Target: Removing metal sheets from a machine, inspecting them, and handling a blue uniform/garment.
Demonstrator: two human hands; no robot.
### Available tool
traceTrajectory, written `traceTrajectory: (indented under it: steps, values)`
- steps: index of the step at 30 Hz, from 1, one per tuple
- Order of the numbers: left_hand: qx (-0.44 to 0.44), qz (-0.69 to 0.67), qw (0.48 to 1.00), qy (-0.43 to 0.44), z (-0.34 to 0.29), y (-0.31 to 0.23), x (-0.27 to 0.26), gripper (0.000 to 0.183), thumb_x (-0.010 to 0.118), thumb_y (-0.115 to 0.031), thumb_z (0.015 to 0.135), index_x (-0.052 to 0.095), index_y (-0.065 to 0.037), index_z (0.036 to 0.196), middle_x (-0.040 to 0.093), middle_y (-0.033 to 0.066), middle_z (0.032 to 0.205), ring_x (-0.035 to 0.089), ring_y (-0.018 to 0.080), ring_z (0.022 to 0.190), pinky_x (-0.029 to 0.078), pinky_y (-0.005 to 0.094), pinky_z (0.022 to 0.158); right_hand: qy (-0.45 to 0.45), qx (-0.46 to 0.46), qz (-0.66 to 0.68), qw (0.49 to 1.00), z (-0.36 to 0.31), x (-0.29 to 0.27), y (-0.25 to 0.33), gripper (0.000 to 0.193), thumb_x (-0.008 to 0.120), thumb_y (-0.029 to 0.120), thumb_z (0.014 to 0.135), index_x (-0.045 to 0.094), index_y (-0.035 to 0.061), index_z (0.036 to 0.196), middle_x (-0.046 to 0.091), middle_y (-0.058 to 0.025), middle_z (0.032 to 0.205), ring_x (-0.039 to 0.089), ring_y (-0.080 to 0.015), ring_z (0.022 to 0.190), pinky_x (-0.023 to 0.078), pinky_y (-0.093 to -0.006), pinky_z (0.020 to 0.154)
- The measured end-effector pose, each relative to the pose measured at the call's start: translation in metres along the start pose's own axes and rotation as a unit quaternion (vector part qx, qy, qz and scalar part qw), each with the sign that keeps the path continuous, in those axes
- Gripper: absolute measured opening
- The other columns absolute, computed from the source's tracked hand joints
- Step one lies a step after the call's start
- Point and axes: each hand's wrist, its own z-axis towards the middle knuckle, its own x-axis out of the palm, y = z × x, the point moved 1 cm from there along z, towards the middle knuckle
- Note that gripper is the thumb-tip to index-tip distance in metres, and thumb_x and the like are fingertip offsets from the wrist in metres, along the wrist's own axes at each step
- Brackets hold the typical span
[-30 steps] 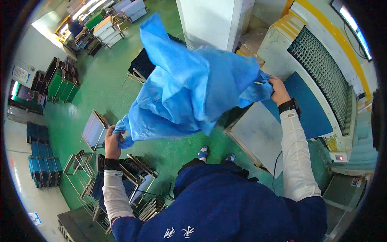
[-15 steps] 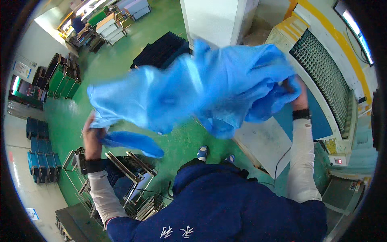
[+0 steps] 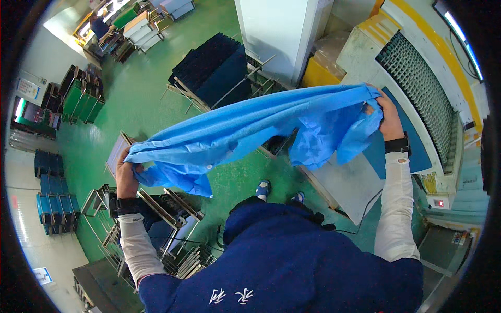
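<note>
A light blue garment (image 3: 235,122) is stretched between my two hands in front of me, with a small pale button-like dot near its lower edge. One end is bunched in my left hand (image 3: 127,175), whose fingers are closed around it. My right hand (image 3: 389,116) grips the other end, higher up and to the right. Below each hand a loose part of the cloth hangs down. Its middle runs in gathered folds and sags slightly. Some of my fingers are hidden by the fabric.
Dark panels stand in a rack (image 3: 211,70) ahead. On the right are a machine with a roller bed (image 3: 417,91) and a pale board (image 3: 347,182). Metal racks (image 3: 172,219) stand close at my left. A white pillar (image 3: 276,34) rises ahead; a person (image 3: 99,27) is far left.
The blue garment was blurred and billowing up; now it has dropped and is drawn out lengthwise between my hands. Both hands keep their hold. The dark panels behind it show more.
</note>
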Motion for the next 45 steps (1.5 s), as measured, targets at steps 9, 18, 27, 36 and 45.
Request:
traceTrajectory:
  steps: [9, 18, 27, 36, 45]
  values:
    - [0.048, -0.056, 0.994, 0.079, -0.02, -0.044, 0.05, 0.058, 0.053, -0.003, 0.087, 0.042, -0.002, 0.144, 0.059, 0.0017, 0.093, 0.046, 0.0084, 0.067, 0.041, 0.0229, 0.064, -0.041, -0.084, -0.027, 0.995, -0.024, 0.046, 0.031, 0.055, 0.054, 0.009, 0.086, 0.049, -0.0028, 0.14, 0.064, -0.008, 0.12, 0.06, -0.0117, 0.087, 0.051, -0.0269, 0.077]
    - [0.031, 0.131, 0.989, 0.064, 0.017, -0.01, 0.026, 0.025, 0.054, -0.027, 0.102, 0.065, -0.004, 0.106, 0.066, 0.0015, 0.083, 0.049, 0.0051, 0.059, 0.036, 0.0213, 0.053, -0.097, 0.026, -0.231, 0.968, -0.043, 0.031, 0.022, 0.024, 0.067, 0.025, 0.094, 0.067, 0.0043, 0.105, 0.067, 0.0007, 0.094, 0.062, -0.0078, 0.082, 0.048, -0.0232, 0.074]
    - [0.164, 0.175, 0.967, 0.081, 0.017, -0.05, 0.062, 0.026, 0.05, -0.027, 0.105, 0.062, -0.005, 0.095, 0.055, -0.0006, 0.076, 0.048, 0.0074, 0.064, 0.038, 0.0228, 0.058, -0.092, -0.037, -0.156, 0.983, -0.123, 0.025, 0.088, 0.028, 0.065, 0.027, 0.096, 0.065, 0.0052, 0.113, 0.068, -0.0042, 0.102, 0.064, -0.012, 0.088, 0.052, -0.0291, 0.081]
    - [0.031, 0.031, 0.994, 0.104, 0.058, -0.055, 0.154, 0.037, 0.04, -0.04, 0.107, 0.056, -0.009, 0.095, 0.051, 0.0004, 0.064, 0.039, 0.0063, 0.049, 0.028, 0.0221, 0.047, -0.15, -0.083, 0.033, 0.985, -0.196, 0.003, 0.063, 0.039, 0.058, 0.03, 0.098, 0.06, 0.0014, 0.124, 0.067, -0.0077, 0.11, 0.063, -0.0186, 0.099, 0.051, -0.0341, 0.09]
    - [-0.016, -0.016, 0.948, 0.317, 0.106, -0.029, 0.233, 0.048, 0.048, -0.047, 0.102, 0.058, -0.002, 0.116, 0.064, 0.0083, 0.088, 0.059, 0.0155, 0.07, 0.047, 0.0278, 0.063, -0.318, -0.233, 0.084, 0.915, -0.314, 0.06, 0.067, 0.056, 0.064, 0.039, 0.092, 0.058, -0.0029, 0.128, 0.064, -0.0141, 0.118, 0.061, -0.0231, 0.11, 0.049, -0.0347, 0.094]
